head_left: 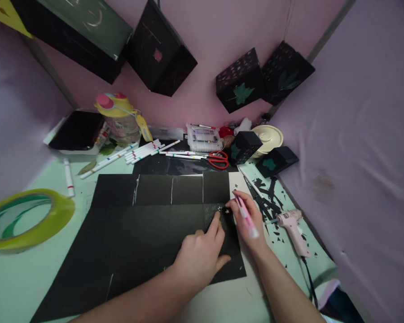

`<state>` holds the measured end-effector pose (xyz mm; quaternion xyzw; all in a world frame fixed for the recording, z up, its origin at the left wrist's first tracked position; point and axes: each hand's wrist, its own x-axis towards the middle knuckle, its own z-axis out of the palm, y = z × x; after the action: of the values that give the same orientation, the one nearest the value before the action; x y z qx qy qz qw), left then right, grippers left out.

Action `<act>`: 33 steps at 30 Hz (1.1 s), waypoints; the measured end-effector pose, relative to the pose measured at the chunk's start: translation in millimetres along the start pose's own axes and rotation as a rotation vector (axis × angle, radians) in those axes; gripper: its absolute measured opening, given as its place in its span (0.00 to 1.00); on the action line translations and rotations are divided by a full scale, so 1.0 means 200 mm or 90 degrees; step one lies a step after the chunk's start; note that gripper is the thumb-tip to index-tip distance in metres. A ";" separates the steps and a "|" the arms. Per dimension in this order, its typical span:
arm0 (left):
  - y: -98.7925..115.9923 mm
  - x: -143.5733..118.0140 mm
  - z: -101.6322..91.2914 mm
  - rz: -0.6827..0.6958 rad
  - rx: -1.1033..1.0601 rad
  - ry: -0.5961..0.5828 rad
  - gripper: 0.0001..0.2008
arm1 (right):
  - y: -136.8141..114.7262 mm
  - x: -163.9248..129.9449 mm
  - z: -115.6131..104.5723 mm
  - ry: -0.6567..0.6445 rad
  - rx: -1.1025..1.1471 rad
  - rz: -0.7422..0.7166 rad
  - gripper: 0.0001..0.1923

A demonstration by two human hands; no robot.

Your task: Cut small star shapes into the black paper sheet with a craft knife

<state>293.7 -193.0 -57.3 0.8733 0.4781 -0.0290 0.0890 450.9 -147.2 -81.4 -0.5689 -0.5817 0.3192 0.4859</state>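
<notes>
The right hand [249, 222], curled round a pink cutter [245, 214] pointing to eleven o'clock, has a small white star [220, 208] at nine (left hand [199, 253], forefinger extended, gripping nothing, is nearer)

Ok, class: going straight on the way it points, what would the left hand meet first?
The left hand would probably meet the small star shape on the black card; depth is unclear.

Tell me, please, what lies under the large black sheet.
A pale sheet sticks out past the right edge of the large black sheet; whatever lies beneath its middle is covered from view.
</notes>
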 end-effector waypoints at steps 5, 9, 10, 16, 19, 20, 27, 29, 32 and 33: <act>-0.02 0.01 -0.01 0.012 -0.010 0.016 0.30 | -0.01 0.01 -0.02 0.042 -0.047 0.011 0.09; -0.05 0.02 -0.02 0.055 -0.044 0.056 0.29 | -0.01 0.02 -0.02 0.044 -0.067 0.022 0.03; -0.06 0.02 -0.02 0.059 -0.055 0.064 0.28 | -0.01 0.02 -0.02 0.040 -0.073 0.020 0.01; -0.10 0.04 0.01 0.030 -0.115 0.093 0.19 | -0.01 0.01 -0.02 0.014 -0.096 -0.005 0.06; -0.10 0.05 0.01 0.027 -0.108 0.091 0.16 | 0.00 0.01 -0.03 0.002 -0.094 0.001 0.07; -0.10 0.05 0.01 0.030 -0.101 0.090 0.17 | 0.00 0.01 -0.03 -0.001 -0.093 0.004 0.08; -0.10 0.07 0.00 0.045 -0.061 0.067 0.21 | 0.00 0.01 -0.03 -0.002 -0.106 -0.003 0.08; -0.10 0.07 -0.01 0.048 -0.060 0.061 0.21 | 0.00 0.01 -0.03 0.000 -0.105 0.003 0.08; -0.10 0.08 -0.01 0.051 -0.055 0.061 0.21 | 0.00 0.01 -0.03 -0.004 -0.103 0.007 0.08; -0.10 0.08 0.00 0.053 -0.052 0.064 0.21 | -0.01 0.01 -0.03 -0.008 -0.102 0.007 0.08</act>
<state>285.0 -169.7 -61.2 0.8884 0.4460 0.0380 0.1018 456.8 -146.5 -77.6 -0.6073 -0.6051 0.2779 0.4334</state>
